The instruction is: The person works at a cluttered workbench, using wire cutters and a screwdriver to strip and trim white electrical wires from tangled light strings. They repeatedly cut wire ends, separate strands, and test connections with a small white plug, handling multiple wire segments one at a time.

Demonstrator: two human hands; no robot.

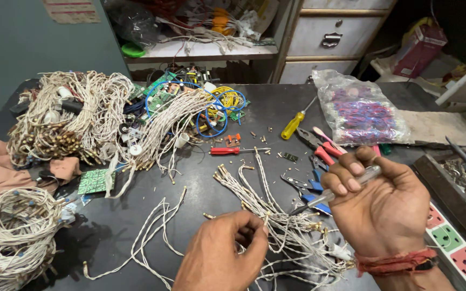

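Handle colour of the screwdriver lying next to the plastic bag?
Yellow: the screwdriver beside the plastic bag has a yellow handle, clearest in the head view.

two bare hands show from below, the left hand [222, 256] and the right hand [381, 207], both without gloves or rings. no sleeves reach the wrists. the right wrist wears a reddish-orange thread band [397, 263], wound round several times, frayed and knotted. the fingers [346, 175] have short, plain nails.
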